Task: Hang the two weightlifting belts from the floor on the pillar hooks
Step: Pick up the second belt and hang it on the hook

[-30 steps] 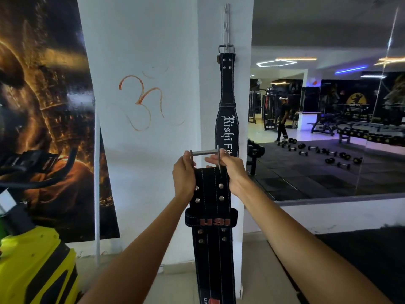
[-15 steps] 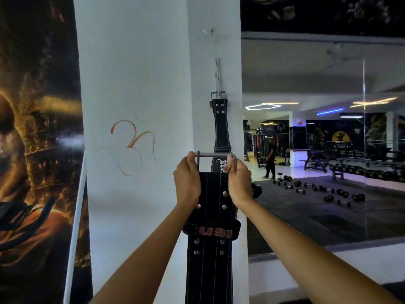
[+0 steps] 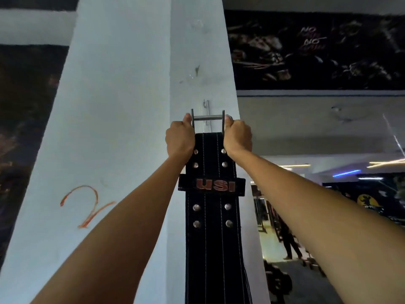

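Both hands up on white pillar point(image 3: 122, 106). Left hand point(image 3: 180, 140) and right hand point(image 3: 237, 138) each clenched around top edge of black belt point(image 3: 211, 227), just beside its metal buckle point(image 3: 207, 119). Buckle bar in front of hook point(image 3: 206, 106). Orange scrawl point(image 3: 87, 205) at 8 o'clock; dark mural point(image 3: 317, 51) at 2 o'clock; gym floor with a person point(image 3: 289, 242) at 4 o'clock.

the belt point(image 3: 213, 238) runs off the bottom edge; the hook point(image 3: 206, 106) (thin, pale) is partly hidden behind its buckle point(image 3: 207, 117).
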Available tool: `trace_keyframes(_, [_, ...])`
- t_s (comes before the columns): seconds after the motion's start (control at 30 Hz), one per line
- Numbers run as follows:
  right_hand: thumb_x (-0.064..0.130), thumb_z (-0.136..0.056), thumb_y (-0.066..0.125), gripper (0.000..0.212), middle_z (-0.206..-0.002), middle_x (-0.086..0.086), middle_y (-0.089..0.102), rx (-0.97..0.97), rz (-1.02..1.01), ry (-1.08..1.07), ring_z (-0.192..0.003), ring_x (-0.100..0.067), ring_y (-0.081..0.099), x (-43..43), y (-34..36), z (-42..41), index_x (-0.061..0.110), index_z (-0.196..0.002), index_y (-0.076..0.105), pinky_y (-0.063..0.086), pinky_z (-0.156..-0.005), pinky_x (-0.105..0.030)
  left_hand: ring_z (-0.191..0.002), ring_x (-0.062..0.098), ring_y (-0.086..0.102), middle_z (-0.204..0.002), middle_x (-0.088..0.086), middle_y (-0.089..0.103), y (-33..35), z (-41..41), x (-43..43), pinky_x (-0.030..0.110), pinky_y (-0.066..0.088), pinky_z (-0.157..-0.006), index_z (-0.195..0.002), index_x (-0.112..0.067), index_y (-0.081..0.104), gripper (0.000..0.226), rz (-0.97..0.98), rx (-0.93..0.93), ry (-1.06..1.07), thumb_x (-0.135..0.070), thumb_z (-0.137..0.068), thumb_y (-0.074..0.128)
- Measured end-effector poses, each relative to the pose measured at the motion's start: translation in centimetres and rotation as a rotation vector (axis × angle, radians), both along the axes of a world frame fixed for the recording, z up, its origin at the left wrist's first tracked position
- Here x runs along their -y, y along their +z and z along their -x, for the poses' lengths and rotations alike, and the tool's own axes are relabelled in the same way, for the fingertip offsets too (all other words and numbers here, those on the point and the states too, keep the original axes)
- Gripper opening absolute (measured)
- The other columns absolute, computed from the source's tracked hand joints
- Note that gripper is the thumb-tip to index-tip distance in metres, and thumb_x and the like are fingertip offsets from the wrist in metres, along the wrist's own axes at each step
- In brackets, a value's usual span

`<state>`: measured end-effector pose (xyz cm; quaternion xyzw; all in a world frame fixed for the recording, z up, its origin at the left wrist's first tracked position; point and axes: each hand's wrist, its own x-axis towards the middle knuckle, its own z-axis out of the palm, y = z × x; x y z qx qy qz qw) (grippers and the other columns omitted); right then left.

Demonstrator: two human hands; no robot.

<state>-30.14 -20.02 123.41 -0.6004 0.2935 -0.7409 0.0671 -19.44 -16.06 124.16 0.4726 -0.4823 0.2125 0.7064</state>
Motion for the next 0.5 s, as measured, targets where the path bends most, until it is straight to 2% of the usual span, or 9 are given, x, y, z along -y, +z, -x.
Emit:
trace_keyframes(0.1, [0.036,-0.099,0.032,0.047,-0.111,-0.019,0.064,-0.03,0.011,0.015,-0.1,-0.035,0.06,5.3,5.0,-1.2,-0.002,-0.106,0.059,0.035,-0.068,-0.032,-0.1,0.038,0.058,-0.111,0.024,0.064,4.9,-1.7,5.7,0.035,0.039,-0.079,-0.106,0.008,0.06,0.055,0.005,-0.031,0.024,-0.039,-0.099,0.032])
trace_keyframes(0.23, [0.031,-0.099,0.033,0.042,-0.116,-0.018,0.063,-0.052,-0.029,0.051,-0.104,-0.034,0.058,10.2,9.6,-3.1,-0.001,-0.112,0.057,0.035,-0.07,-0.031,-0.112,0.038,0.054,-0.123,0.024,0.058,9.4,-3.2,10.6,0.037,0.04,-0.087,-0.118,0.006,0.052,0.052,-0.064,-0.068,0.059,-0.038,-0.099,0.033])
trace_keyframes(0.33, [0.03,-0.098,0.034,0.04,-0.116,-0.017,0.063,-0.069,-0.062,0.09,-0.096,-0.032,0.058,12.8,11.3,-4.1,0.0,-0.111,0.057,0.035,-0.07,-0.032,-0.113,0.038,0.054,-0.124,0.024,0.057,11.4,-4.4,12.9,0.037,0.041,-0.089,-0.12,0.006,0.05,0.05,-0.108,-0.042,0.049,-0.036,-0.098,0.034])
trace_keyframes(0.43, [0.029,-0.098,0.036,0.038,-0.12,-0.017,0.061,-0.104,-0.11,0.126,-0.105,-0.032,0.058,14.5,11.3,-4.6,0.0,-0.116,0.054,0.037,-0.071,-0.032,-0.109,0.038,0.057,-0.12,0.025,0.059,11.6,-5.5,14.5,0.042,0.046,-0.092,-0.119,0.006,0.051,0.05,-0.178,-0.052,-0.046,-0.036,-0.094,0.039])
trace_keyframes(0.5, [0.029,-0.098,0.036,0.038,-0.119,-0.016,0.06,-0.113,-0.109,0.147,-0.103,-0.032,0.057,14.9,10.7,-4.7,0.001,-0.117,0.054,0.037,-0.071,-0.031,-0.108,0.039,0.058,-0.118,0.024,0.061,11.2,-6.1,15.0,0.042,0.046,-0.09,-0.118,0.005,0.053,0.049,-0.186,-0.048,-0.068,-0.035,-0.093,0.041])
